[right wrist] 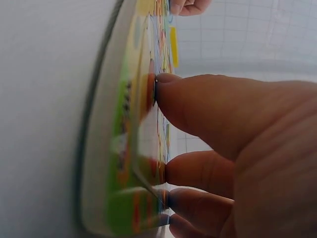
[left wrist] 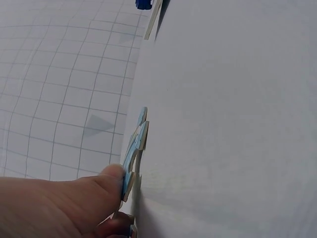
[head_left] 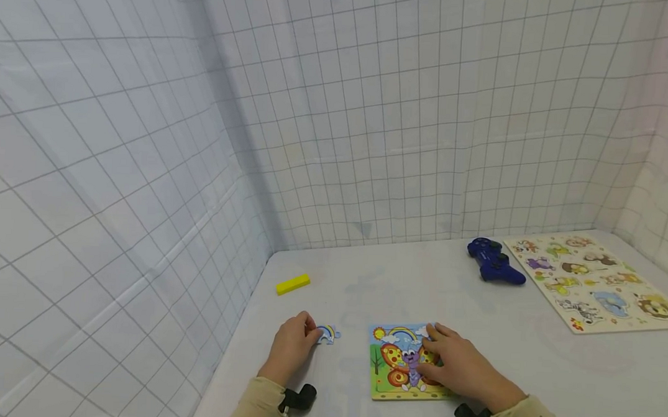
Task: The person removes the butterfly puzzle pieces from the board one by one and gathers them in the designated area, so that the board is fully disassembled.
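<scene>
My left hand (head_left: 292,343) pinches a light blue jigsaw puzzle piece (head_left: 327,334) with a rainbow on it. In the left wrist view the thumb lies against the puzzle piece (left wrist: 134,151), which is seen nearly edge-on. To the right lies a square butterfly puzzle (head_left: 399,357) with a sun, a rainbow and a tree. My right hand (head_left: 461,366) rests on the puzzle's right side, thumb near the purple body. In the right wrist view the thumb and fingertips press on the face of the puzzle (right wrist: 124,148); parts beneath them are hidden.
A yellow block (head_left: 293,284) lies at the back left of the white table (head_left: 398,286). A blue game controller (head_left: 494,261) sits at the back right, beside a large animal puzzle board (head_left: 599,282). Grid-patterned cloth walls (head_left: 372,110) enclose the table's back and sides.
</scene>
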The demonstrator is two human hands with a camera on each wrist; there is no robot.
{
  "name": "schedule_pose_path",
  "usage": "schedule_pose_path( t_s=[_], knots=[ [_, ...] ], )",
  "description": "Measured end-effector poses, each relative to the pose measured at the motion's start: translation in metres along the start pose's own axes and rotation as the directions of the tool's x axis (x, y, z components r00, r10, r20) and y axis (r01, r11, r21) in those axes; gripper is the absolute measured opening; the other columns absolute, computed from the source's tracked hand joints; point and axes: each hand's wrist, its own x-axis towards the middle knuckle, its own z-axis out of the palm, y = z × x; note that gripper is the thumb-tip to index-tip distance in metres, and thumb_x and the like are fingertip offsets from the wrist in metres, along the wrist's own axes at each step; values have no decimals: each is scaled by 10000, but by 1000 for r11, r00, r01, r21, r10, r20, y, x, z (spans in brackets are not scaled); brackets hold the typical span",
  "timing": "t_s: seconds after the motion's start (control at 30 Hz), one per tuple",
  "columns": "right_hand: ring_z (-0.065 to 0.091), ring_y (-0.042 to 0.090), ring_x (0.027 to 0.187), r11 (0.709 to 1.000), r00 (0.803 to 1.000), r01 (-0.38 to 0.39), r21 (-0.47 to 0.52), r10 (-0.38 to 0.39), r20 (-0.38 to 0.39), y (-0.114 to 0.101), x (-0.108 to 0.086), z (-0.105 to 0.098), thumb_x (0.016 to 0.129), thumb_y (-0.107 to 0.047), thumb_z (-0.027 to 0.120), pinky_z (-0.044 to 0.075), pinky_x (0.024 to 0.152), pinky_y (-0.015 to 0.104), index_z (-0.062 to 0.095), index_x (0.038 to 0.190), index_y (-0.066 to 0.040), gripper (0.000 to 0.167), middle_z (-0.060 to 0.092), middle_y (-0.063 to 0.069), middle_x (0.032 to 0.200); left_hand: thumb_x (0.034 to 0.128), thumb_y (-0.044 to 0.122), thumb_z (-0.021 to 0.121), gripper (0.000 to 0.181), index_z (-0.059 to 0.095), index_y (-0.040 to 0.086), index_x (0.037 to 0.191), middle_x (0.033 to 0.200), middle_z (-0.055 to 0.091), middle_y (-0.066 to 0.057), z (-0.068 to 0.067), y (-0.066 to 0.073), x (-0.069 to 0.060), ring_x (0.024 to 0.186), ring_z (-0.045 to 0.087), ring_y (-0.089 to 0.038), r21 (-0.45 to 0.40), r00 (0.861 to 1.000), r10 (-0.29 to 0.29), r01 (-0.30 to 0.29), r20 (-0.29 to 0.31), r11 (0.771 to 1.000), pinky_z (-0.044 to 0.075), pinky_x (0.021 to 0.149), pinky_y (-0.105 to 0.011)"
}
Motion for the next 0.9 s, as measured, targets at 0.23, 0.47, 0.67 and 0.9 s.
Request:
schedule_pose_path(
  t_s=[0.23,0.47,0.67,0.9],
  knots=[
    [381,495,1452,1000,1000,1,5,-1,-2,-1,-1,-1,892,-464,777,355,1082,701,653,1341,29,679,491,272,1519,943,228,761,230,567,114,900,771,524,-14,2,1,0,682,468,-160,39,1000,4,-4,-6,999,385,599,-284],
    [376,484,1460,1000,1000,-13,-7,13,8,1,0,0,896,-495,761,355,1089,696,655,1349,8,685,485,259,1530,921,246,787,268,559,127,846,810,472,-30,6,1,-3,678,449,-157,109,994,82,-75,-67,991,391,621,-295],
    [379,487,1457,1000,1000,-7,-3,7,6,3,0,1,895,-498,762,356,1085,699,661,1343,6,682,490,260,1526,924,272,784,275,556,138,847,804,476,-13,7,2,-4,683,444,-145,128,994,74,-62,-85,990,390,631,-293],
    [390,493,1448,1000,1000,14,15,-14,-1,5,0,2,890,-489,771,358,1080,702,662,1339,11,680,505,257,1513,929,268,778,276,553,137,838,795,477,-11,8,2,-5,676,445,-144,136,993,69,-56,-92,989,389,630,-295]
  ],
)
